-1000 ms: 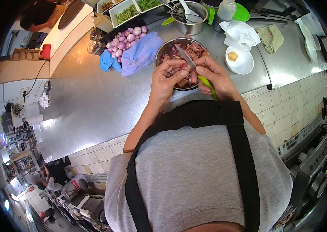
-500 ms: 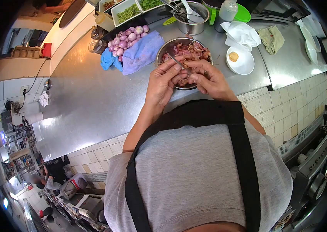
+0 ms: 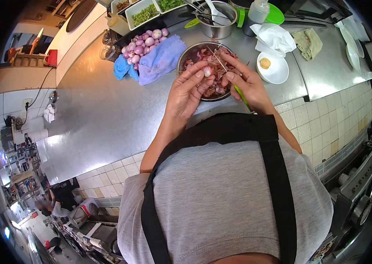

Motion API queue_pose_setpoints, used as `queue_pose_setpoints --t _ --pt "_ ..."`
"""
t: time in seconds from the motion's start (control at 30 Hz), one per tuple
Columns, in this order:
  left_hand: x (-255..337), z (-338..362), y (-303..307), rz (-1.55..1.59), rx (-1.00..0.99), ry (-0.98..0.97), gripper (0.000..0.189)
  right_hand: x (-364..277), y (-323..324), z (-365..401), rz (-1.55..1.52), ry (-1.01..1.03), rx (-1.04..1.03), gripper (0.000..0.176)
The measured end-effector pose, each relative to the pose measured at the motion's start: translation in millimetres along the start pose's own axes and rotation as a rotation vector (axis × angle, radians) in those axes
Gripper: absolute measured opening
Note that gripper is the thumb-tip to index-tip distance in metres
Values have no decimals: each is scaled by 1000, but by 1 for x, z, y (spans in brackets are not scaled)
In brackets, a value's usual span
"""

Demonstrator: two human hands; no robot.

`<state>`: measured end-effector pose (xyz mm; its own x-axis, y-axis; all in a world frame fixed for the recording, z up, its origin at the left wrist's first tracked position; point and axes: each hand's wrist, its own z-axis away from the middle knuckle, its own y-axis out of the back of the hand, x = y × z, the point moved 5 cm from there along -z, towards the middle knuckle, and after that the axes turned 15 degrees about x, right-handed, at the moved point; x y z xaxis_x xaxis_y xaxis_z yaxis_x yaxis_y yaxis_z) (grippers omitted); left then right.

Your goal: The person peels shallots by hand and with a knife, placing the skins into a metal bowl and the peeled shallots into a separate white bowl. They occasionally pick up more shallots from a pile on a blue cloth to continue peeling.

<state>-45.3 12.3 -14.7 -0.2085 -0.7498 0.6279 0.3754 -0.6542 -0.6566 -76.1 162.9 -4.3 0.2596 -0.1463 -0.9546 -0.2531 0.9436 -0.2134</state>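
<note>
Between the fingertips of my left hand [image 3: 187, 90] is a small shallot [image 3: 207, 71], pale with a pinkish-purple tint. My right hand [image 3: 253, 90] is closed around the green handle of a paring knife [image 3: 241, 96]. Its thin blade points up and to the left, just right of the shallot. Both hands are above a round metal bowl [image 3: 180, 66] full of reddish-purple skins and peelings [image 3: 214, 89]. Left of the bowl, a pile of shallots [image 3: 138, 47] lies beside a crumpled purple-blue cloth [image 3: 163, 60].
A white bowl [image 3: 278, 72] with a small tan piece stands right of the peelings, near crumpled white paper [image 3: 275, 39] and an olive cloth [image 3: 308, 44]. Behind are a metal pot [image 3: 219, 31] with utensils, a squeeze bottle [image 3: 259, 12] and trays of chopped greens [image 3: 144, 16]. Another person is at lower left.
The knife has swung away from the shallot to the right, and its green handle now shows. My hands have moved slightly apart, leaving the shallot visible in my left fingers.
</note>
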Motion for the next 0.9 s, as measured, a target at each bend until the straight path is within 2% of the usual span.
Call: queue_pose_setpoints --t 0.13,0.23,0.4,0.47,0.53,0.63,0.9 --pt "-1 -4 5 -28 53 -40 25 -3 -7 10 105 52 -101 43" --pt "-2 -5 7 -44 48 -79 26 -6 -14 13 102 145 -85 41" --pt "2 -2 6 -75 61 -150 23 -3 -13 9 369 341 -43 40" --pt "2 1 4 -108 51 -154 25 0 -9 6 277 252 -60 39" --pt "2 3 3 -116 41 -152 26 9 -6 4 19 -16 -108 38" --pt "3 2 -1 -86 13 -137 27 7 -5 2 -114 -35 -2 38" --pt "2 0 1 14 -50 -43 29 5 8 -2 -105 12 96 39"
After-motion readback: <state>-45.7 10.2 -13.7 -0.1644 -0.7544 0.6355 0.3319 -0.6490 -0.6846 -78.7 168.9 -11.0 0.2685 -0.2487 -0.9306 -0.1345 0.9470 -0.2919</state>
